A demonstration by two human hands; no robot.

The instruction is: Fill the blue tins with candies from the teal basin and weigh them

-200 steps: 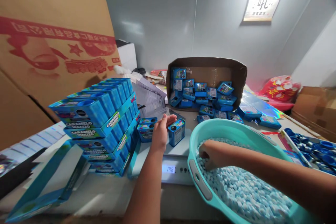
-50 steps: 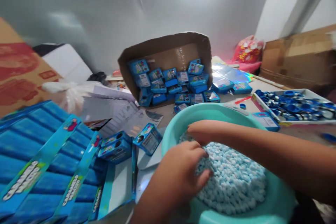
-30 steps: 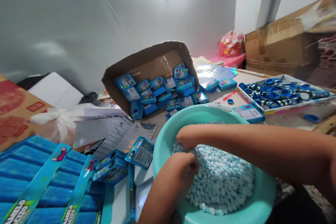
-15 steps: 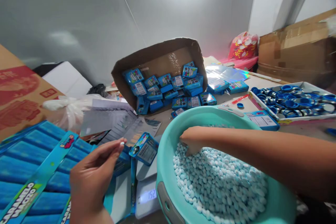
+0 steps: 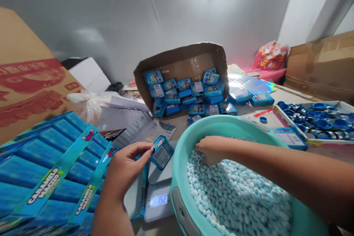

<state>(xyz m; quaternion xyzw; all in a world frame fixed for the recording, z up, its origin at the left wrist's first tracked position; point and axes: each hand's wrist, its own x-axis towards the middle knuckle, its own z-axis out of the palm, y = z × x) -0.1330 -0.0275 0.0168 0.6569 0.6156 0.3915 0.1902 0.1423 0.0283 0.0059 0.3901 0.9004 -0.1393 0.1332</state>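
My left hand [image 5: 128,167] has thumb and fingers pinched on a small pale candy, at the left edge of a small blue box [image 5: 162,153]. This box stands tilted on a white digital scale [image 5: 159,212] reading 152. To the right, my right hand [image 5: 211,150] reaches into a teal basin [image 5: 179,155] of pale blue and white candies [image 5: 243,191]. Its fingers are curled downward, their tips among the candies, so what they grip is hidden.
A tilted cardboard box [image 5: 182,53] holds many small blue boxes behind the basin. Blue display cartons [image 5: 49,177] stand at left, before a large printed carton [image 5: 30,81]. At right lie a tray [image 5: 297,127] of blue-rimmed metal lids and a brown carton [image 5: 318,62].
My left hand has moved right, bringing the candy to the small blue box on the scale. The right hand stays in the basin. The whole view has shifted; the reading remains 152.
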